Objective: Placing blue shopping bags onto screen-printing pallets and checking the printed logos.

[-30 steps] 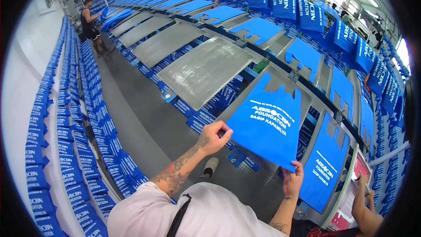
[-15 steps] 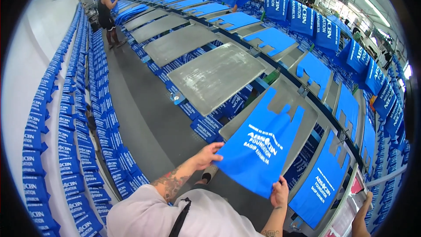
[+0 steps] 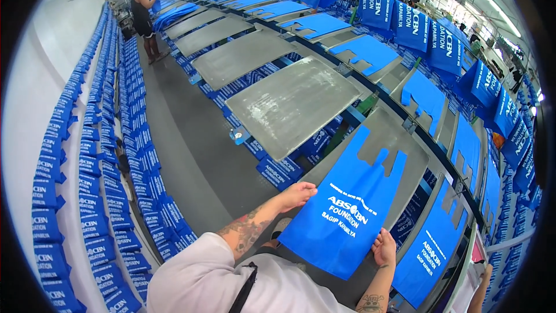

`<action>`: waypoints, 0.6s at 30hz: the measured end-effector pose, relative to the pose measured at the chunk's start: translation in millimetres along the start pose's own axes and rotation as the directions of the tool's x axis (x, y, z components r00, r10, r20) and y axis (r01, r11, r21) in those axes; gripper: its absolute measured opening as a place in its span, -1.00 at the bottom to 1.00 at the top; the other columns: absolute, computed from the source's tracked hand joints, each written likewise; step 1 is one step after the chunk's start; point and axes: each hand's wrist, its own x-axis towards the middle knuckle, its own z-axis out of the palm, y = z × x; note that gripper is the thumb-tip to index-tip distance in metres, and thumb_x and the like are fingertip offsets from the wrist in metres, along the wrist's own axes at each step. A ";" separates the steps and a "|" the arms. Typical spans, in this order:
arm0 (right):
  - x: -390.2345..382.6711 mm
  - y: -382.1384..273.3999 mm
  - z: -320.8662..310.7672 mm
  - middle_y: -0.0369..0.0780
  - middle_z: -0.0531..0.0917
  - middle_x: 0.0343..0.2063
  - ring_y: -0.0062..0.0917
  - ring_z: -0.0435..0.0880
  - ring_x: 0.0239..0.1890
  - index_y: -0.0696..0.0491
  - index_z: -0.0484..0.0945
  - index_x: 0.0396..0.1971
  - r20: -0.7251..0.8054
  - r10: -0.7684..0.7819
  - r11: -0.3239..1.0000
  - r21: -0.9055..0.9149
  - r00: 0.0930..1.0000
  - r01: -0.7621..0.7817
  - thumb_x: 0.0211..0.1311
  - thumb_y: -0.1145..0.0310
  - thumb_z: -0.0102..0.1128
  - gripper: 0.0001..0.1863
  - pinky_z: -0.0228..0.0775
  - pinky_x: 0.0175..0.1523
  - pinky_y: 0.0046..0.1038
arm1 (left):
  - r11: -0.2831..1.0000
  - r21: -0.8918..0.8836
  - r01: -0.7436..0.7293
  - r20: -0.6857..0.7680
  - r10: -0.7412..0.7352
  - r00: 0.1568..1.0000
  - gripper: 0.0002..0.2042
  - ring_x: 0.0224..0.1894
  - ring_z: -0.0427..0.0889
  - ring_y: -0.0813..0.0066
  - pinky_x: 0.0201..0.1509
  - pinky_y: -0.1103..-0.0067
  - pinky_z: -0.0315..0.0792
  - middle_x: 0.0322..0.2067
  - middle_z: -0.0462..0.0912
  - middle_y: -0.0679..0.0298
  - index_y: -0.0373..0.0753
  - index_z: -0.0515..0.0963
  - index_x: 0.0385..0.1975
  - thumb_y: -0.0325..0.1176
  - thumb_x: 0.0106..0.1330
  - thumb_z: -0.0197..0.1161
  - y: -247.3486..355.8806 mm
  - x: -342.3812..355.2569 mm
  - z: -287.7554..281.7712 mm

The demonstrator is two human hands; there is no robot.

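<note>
Grey floor [image 3: 185, 133] runs between rows of small blue printed bags [image 3: 49, 249] on the left and flat rectangular grey metal plates [image 3: 292, 104] reaching from near right to far left. Pinched at its left edge by the left hand [image 3: 298, 195] and at its right edge by the right hand [image 3: 384, 248], a blue fabric bag with white print [image 3: 318, 243] spans the near plate [image 3: 399, 139], its cut-out handles pointing away and its lower end toward the wearer.

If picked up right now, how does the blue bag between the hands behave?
The blue bag is probably floppy: similar hanging bags bend and droop. Likely light, since it looks thin as a sheet. Its narrow straps may trail or fold.
</note>
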 end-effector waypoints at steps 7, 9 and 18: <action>25.4 -2.5 -0.8 -0.26 0.73 -0.33 -0.53 0.71 -0.34 0.08 0.54 -0.04 -0.114 -0.088 0.996 0.011 0.990 0.090 0.59 0.19 -0.02 -0.72 0.57 -0.26 -0.49 | 0.986 0.071 -0.149 -0.274 0.163 0.948 -0.59 -0.12 0.70 0.49 -0.07 0.58 0.58 -0.09 0.71 0.18 -0.29 0.40 0.23 -0.38 0.45 0.29 -13.4 43.8 5.4; 28.9 -6.7 0.6 -0.27 0.71 -0.35 -0.55 0.69 -0.37 0.06 0.54 -0.05 -0.191 -0.061 0.998 -0.043 0.980 0.054 0.58 0.20 0.01 -0.75 0.56 -0.28 -0.50 | 0.977 0.137 -0.166 -0.269 0.198 0.943 -0.60 -0.15 0.69 0.51 -0.10 0.57 0.58 -0.12 0.71 0.20 -0.28 0.43 0.22 -0.41 0.42 0.30 -6.5 45.9 9.3; 2.6 -70.6 -7.9 -0.32 0.61 -0.31 -0.56 0.64 -0.28 0.03 0.52 -0.08 0.007 -0.300 0.954 -0.031 0.954 0.300 0.50 0.26 0.15 -0.82 0.47 -0.25 -0.52 | 0.881 0.145 -0.450 -0.285 0.473 0.834 -0.62 -0.18 0.64 0.49 -0.06 0.51 0.57 -0.17 0.70 0.30 -0.25 0.58 0.03 -0.51 0.18 0.39 42.8 22.6 7.0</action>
